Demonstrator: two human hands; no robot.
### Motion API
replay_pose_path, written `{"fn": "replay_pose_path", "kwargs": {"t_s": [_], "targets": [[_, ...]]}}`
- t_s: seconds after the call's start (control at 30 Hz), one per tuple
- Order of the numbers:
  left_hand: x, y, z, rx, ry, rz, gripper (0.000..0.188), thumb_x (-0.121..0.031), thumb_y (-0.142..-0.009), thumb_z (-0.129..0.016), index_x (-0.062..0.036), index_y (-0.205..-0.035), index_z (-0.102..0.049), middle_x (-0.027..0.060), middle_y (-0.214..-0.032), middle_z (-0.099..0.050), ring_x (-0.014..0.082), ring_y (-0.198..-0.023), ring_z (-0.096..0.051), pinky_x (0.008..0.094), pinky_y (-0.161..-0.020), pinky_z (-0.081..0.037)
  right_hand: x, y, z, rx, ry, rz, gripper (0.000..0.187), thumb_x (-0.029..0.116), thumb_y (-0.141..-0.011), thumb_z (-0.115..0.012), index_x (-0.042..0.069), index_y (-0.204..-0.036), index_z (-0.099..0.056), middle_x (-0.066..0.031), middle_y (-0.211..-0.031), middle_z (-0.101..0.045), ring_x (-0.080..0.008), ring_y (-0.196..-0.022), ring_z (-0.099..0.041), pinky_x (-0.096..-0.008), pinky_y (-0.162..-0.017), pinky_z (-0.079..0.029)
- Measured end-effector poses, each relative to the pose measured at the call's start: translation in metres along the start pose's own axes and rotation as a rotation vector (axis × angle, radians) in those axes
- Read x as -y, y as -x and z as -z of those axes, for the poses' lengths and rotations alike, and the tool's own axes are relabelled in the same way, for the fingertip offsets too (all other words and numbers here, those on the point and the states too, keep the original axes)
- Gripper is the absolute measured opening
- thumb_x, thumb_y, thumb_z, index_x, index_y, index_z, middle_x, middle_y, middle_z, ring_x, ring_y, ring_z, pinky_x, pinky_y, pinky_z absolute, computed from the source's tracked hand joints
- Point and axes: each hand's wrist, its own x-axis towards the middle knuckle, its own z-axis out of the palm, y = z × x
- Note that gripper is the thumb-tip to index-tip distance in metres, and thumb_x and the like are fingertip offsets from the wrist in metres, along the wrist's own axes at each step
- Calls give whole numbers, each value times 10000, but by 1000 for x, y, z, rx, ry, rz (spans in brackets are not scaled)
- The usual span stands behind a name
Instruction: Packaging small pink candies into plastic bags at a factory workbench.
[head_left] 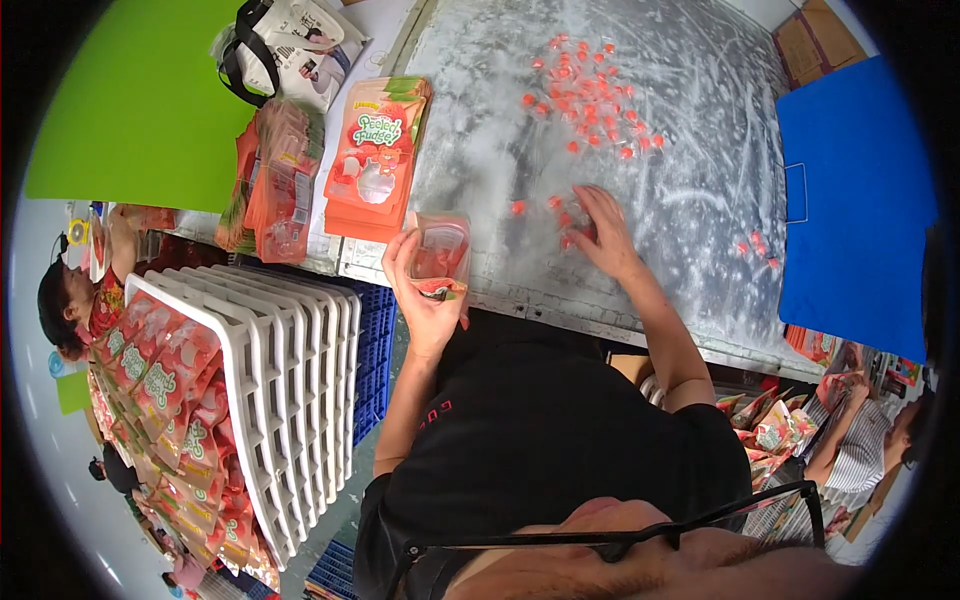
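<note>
My left hand [424, 305] grips a red candy pouch [441, 245] with clear film at the table's near edge; its mouth seems spread apart. On the metal tabletop [480, 160] my right hand [607, 238] rests low, fingers and thumb apart and slightly curved beside several small red wrapped candies [555, 204]. Some of these candies are partly hidden by the fingers. Farther off lies a loose heap of the same red candies [590, 95]. A stack of flat printed red pouches [375, 160] lies just beyond my left hand.
More bundled pouches [285, 180] and a white tote bag [290, 50] are at the left. Below them stands a white crate [300, 400] piled with filled pouches [165, 400]. A blue panel [850, 200] borders the right side, near a few stray candies [755, 245]. Other people work at both sides.
</note>
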Motion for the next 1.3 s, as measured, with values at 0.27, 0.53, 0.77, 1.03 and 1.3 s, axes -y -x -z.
{"fn": "replay_pose_path", "kwargs": {"t_s": [0.27, 0.53, 0.77, 1.03, 1.3], "targets": [[-1, -3, 0, 24, 15, -18, 807, 18, -571, -694, -44, -1348, -487, 188, -1360, -430, 364, -1289, -439, 458, -1098, -374, 41, -26, -19, 138, 385, 123, 922, 547, -712, -782, 215, -1494, -423, -138, -1551, -338, -406, -1475, -204, -636, -1152, -165], [-7, -7, 0, 24, 113, -88, 834, -26, -579, -768, -52, -1359, -471, 187, -1376, -422, 355, -1296, -441, 457, -1098, -383, 20, -44, -58, 59, 259, 459, 338, 314, -800, -761, 147, -1076, -658, -47, -1137, -623, -285, -996, -579, -405, -826, -479], [24, 6, -34, -36, 141, -25, 908, -82, -634, -847, -11, -1409, -379, 214, -1384, -372, 367, -1318, -392, 451, -1092, -385, 68, -63, -34, -173, -761, -356, 177, 223, -931, -695, 69, -917, -609, -40, -828, -620, -169, -673, -549, -321, -596, -467], [-13, -13, -43, -88, -6, -147, 1011, -43, -575, -879, -82, -1433, -347, 228, -1383, -290, 442, -1292, -366, 501, -1090, -370, 188, -84, 6, -262, -1418, -78, 193, 186, -1029, -506, 23, -971, -593, -148, -1134, -625, -191, -984, -593, -336, -892, -474], [-10, -10, -45, -128, -18, -86, 1058, -13, -560, -873, -92, -1453, -311, 224, -1390, -253, 423, -1275, -361, 495, -1090, -367, 190, -82, 10, -233, -1118, 115, 189, 154, -965, -560, -5, -1052, -611, -167, -1211, -616, -238, -1193, -545, -394, -1048, -395]]}}
